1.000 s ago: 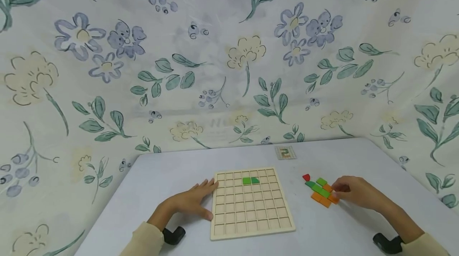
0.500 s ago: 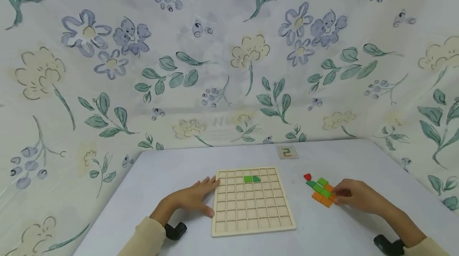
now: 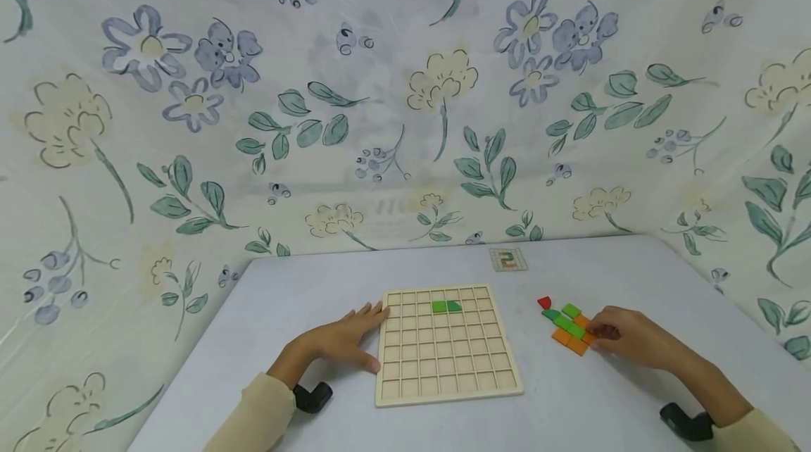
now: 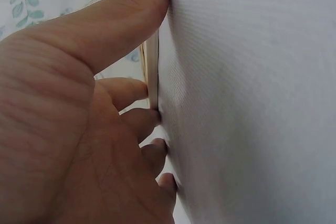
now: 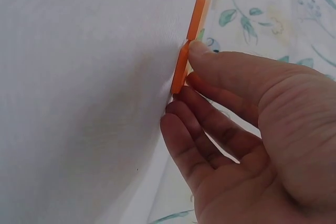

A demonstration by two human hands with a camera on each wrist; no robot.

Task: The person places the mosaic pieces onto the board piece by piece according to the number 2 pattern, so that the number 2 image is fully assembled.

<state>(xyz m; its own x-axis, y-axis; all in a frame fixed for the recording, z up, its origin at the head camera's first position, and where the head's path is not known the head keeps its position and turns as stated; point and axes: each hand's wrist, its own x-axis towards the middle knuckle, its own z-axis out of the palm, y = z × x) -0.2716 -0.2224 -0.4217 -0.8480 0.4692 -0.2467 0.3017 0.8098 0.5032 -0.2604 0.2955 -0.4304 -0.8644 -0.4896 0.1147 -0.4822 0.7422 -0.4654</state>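
Note:
A wooden grid board (image 3: pixel 445 369) lies on the white table, with a green square tile (image 3: pixel 439 306) and a darker green curved-edge tile (image 3: pixel 454 306) side by side in an upper row. My left hand (image 3: pixel 342 338) rests at the board's left edge, fingers spread and straight, thumb touching the side. To the right of the board is a cluster of green and orange tiles (image 3: pixel 569 328). My right hand (image 3: pixel 636 341) is at that cluster's right end. In the right wrist view, its thumb and finger pinch an orange tile (image 5: pixel 181 69), which stands close to another orange tile (image 5: pixel 197 18).
A red tile (image 3: pixel 544 303) lies at the far tip of the cluster. Behind the board is a small card (image 3: pixel 509 260) printed with a coloured grid figure. Floral cloth (image 3: pixel 380 121) hangs along the table's back edge.
The head view has shifted slightly. My right hand stays at the right end of the tile cluster, its fingers moving only a little; the left hand keeps its place on the board.

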